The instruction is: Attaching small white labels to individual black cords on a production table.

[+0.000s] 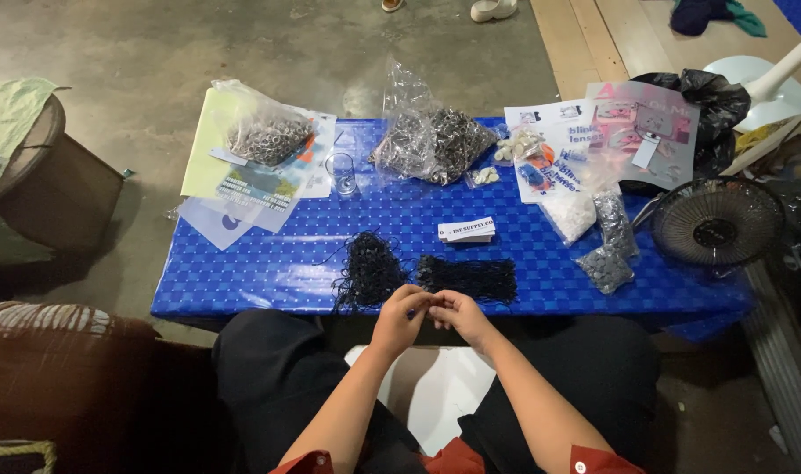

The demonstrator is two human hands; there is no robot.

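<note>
My left hand [402,317] and my right hand [459,316] meet at the near edge of a low table with a blue checked cover [269,263]. Their fingertips pinch a small dark piece between them; what it is I cannot tell. Just beyond the left hand lies a loose tangle of black cords [366,272]. Beyond the right hand lies a flat row of black cords [468,276]. A small stack of white cards [466,230] sits further back.
On the table stand a clear cup [342,173], a bag of metal rings [269,136], a bag of dark metal parts [436,145], small bags of beads [604,266] and printed sheets [554,140]. A black fan [715,224] stands at right, a brown stool [54,180] at left.
</note>
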